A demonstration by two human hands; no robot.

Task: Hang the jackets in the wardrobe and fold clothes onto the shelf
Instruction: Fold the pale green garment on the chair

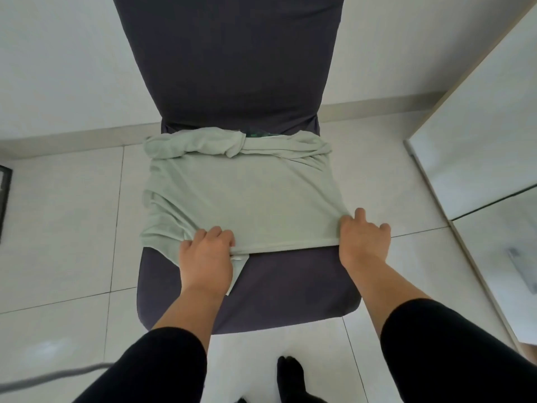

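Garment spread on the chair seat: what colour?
Pale mint-green fabric garment, plain, no pattern; head view.

Head view, steeply downward, close over chair (247, 286)

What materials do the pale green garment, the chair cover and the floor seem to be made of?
Pale green garment: likely soft knit cotton, matte; it bunches and creases under both hands.
Chair cover: probably stretchy dark grey fabric, matte, pulled smooth over the backrest.
Floor: glazed tile, it seems; pale, slightly glossy, with thin grout lines.

Dark grey covered chair (223, 68) on pale floor tiles (58, 257), beige skirting (72, 138), mirror panel (479, 141) at right
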